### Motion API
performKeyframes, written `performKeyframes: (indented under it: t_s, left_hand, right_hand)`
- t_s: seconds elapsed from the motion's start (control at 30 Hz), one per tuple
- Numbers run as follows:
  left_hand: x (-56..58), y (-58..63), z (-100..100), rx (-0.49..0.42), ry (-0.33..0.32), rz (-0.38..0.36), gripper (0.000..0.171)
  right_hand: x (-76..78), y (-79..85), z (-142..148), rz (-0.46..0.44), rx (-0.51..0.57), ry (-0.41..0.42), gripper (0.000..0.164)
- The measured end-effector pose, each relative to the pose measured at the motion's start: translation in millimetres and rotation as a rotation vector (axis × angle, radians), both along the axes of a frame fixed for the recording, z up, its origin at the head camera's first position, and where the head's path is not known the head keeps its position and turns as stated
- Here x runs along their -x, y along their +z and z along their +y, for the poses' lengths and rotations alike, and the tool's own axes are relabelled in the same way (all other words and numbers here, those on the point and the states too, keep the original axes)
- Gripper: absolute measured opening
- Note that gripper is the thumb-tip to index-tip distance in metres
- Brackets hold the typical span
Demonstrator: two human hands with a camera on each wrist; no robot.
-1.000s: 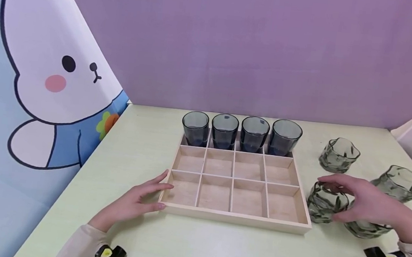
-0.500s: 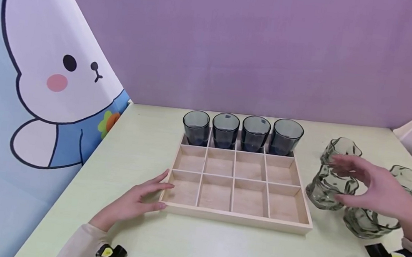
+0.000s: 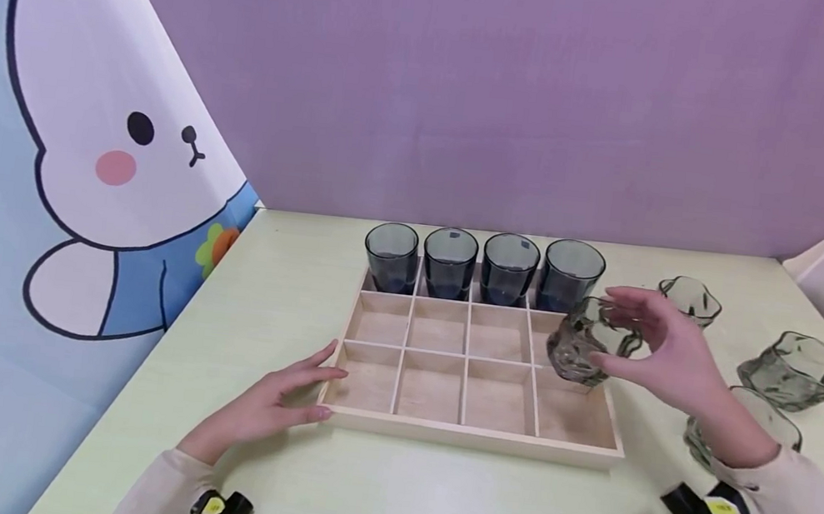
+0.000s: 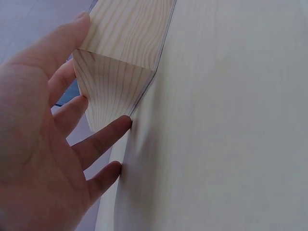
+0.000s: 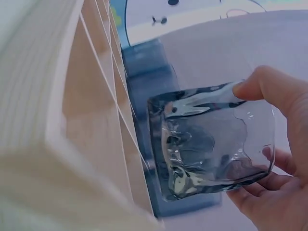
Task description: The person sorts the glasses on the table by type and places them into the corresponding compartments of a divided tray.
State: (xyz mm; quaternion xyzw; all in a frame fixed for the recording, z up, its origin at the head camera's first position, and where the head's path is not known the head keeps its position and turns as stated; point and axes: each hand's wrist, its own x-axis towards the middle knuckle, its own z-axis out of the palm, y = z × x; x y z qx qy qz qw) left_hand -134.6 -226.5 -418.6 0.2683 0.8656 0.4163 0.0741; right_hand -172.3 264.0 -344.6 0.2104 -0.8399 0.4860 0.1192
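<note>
One glass (image 3: 583, 349), right hand (image 3: 675, 364) gripping it; yellow label (image 3: 723, 507), unreadable

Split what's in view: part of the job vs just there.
In the job, it seems:
Wavy glass in the right hand
Divided wooden tray touched by the left hand
Four dark glasses in its back row
Three matching wavy glasses on the table, probably

Just there:
Purple backdrop
Cartoon-printed sheet
Black wrist devices

Free central compartments (image 3: 438, 327), tumblers (image 3: 448, 276) (four) blocking rear
</note>
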Motion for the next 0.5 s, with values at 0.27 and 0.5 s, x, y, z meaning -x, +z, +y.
performKeyframes:
  t_s: [0.27,0.5]
  left_hand:
    - [0.2,0.2,0,0.000,0.006,-0.028,0.048]
    - [0.1,1.3,1,0.000,0.003,-0.022,0.048]
  right_hand:
    - [10.0,-0.2,-37,-0.047,0.062,0.092,0.074]
    - [19.9,4.0,-67,-0.093,0.054,0.120,0.074]
